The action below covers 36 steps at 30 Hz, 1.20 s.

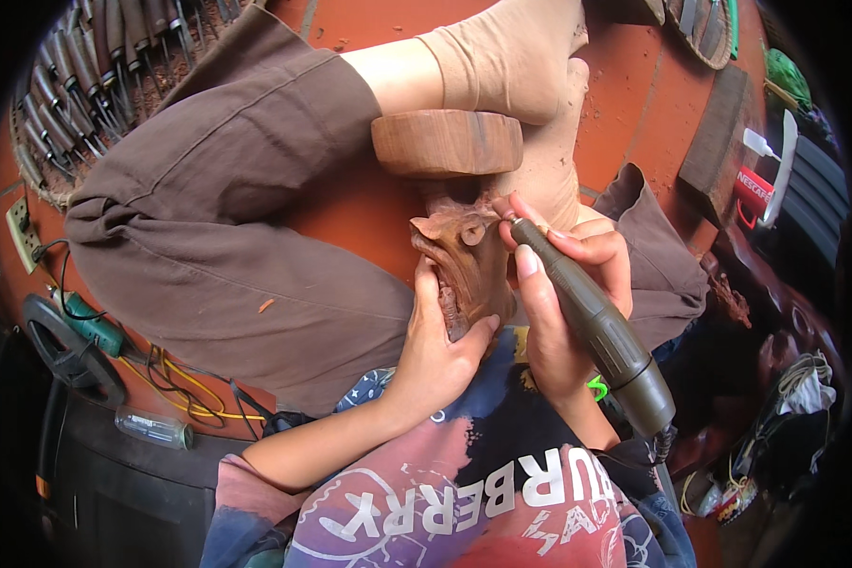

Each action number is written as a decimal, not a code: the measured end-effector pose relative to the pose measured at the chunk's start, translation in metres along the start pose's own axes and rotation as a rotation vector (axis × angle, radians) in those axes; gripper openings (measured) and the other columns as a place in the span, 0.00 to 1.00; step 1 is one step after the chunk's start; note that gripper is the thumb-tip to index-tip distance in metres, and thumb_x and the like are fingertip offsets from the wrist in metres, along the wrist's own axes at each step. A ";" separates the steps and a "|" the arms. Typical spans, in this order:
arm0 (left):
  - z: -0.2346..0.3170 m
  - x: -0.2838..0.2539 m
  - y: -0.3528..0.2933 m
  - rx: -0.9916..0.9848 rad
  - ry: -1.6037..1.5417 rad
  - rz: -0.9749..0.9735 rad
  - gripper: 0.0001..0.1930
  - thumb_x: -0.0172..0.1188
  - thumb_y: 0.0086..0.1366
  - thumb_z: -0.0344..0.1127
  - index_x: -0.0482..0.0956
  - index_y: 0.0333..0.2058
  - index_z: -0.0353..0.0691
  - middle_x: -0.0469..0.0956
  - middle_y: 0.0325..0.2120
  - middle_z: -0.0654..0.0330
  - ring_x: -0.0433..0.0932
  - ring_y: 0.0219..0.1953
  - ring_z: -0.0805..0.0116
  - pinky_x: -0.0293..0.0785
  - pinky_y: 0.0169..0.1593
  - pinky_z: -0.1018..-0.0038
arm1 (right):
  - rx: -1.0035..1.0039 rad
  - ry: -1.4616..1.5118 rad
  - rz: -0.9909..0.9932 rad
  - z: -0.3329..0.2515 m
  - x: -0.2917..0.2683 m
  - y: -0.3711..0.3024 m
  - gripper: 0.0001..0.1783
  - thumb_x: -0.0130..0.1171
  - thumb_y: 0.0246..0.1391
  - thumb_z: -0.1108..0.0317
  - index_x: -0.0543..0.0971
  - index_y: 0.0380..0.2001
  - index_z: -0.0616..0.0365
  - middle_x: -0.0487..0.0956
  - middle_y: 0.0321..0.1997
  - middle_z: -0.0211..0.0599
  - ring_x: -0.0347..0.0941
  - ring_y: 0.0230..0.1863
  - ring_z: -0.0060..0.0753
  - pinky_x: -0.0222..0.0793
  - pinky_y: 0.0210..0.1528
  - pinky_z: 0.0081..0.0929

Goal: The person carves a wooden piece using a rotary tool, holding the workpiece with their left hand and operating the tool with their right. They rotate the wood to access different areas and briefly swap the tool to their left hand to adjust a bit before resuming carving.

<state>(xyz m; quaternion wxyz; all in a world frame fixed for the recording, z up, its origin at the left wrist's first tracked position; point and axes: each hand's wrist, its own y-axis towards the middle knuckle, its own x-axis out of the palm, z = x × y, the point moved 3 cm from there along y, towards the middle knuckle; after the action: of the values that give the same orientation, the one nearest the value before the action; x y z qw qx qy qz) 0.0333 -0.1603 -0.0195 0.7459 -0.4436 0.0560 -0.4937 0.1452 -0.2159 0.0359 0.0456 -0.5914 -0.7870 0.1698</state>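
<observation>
A brown wood carving (473, 256) with a thick round base (448, 144) lies between my bent legs, its base toward my feet. My left hand (435, 355) grips the near left side of it, thumb on the near end and fingers partly hidden behind the wood. In my right hand (563, 327) is a dark olive rotary tool (611, 341), held like a pen. Its tip is at the carving's upper right, near the narrow part below the base. My right fingertips almost hide the bit, so I cannot tell if it touches the wood.
Many wooden-handled carving chisels (80, 71) lie at the far left. Near left are a teal power tool (90, 324), yellow cord (194, 396), a power socket (22, 235) and a clear glass jar (154, 427). Right stand a dark wooden block (719, 142) and a red mug (754, 194).
</observation>
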 end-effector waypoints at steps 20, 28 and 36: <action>0.015 0.001 0.002 -0.076 0.132 -0.004 0.40 0.55 0.60 0.22 0.39 0.66 0.33 0.62 0.57 0.44 0.65 0.61 0.56 0.62 0.61 0.65 | 0.176 0.246 0.006 0.022 -0.012 0.011 0.12 0.61 0.50 0.85 0.71 0.36 0.64 0.73 0.36 0.33 0.71 0.59 0.46 0.66 0.63 0.38; 0.015 0.000 0.003 -0.109 0.101 -0.060 0.41 0.54 0.64 0.23 0.35 0.67 0.35 0.53 0.63 0.48 0.54 0.67 0.60 0.52 0.67 0.66 | 0.132 0.164 -0.039 0.024 -0.012 0.012 0.13 0.63 0.49 0.85 0.72 0.35 0.64 0.73 0.35 0.32 0.73 0.56 0.46 0.68 0.61 0.36; 0.015 0.000 0.005 -0.012 0.143 -0.021 0.41 0.56 0.59 0.21 0.39 0.65 0.34 0.62 0.57 0.44 0.65 0.60 0.56 0.62 0.61 0.65 | 0.090 0.162 -0.026 0.023 -0.009 0.012 0.12 0.64 0.49 0.84 0.72 0.35 0.64 0.74 0.35 0.32 0.73 0.56 0.44 0.68 0.60 0.33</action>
<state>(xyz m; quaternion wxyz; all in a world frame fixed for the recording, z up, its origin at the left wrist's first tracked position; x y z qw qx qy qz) 0.0443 -0.1507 -0.0140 0.7319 -0.4124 0.1075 -0.5317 0.1522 -0.2268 0.0113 0.1379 -0.5903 -0.7798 0.1562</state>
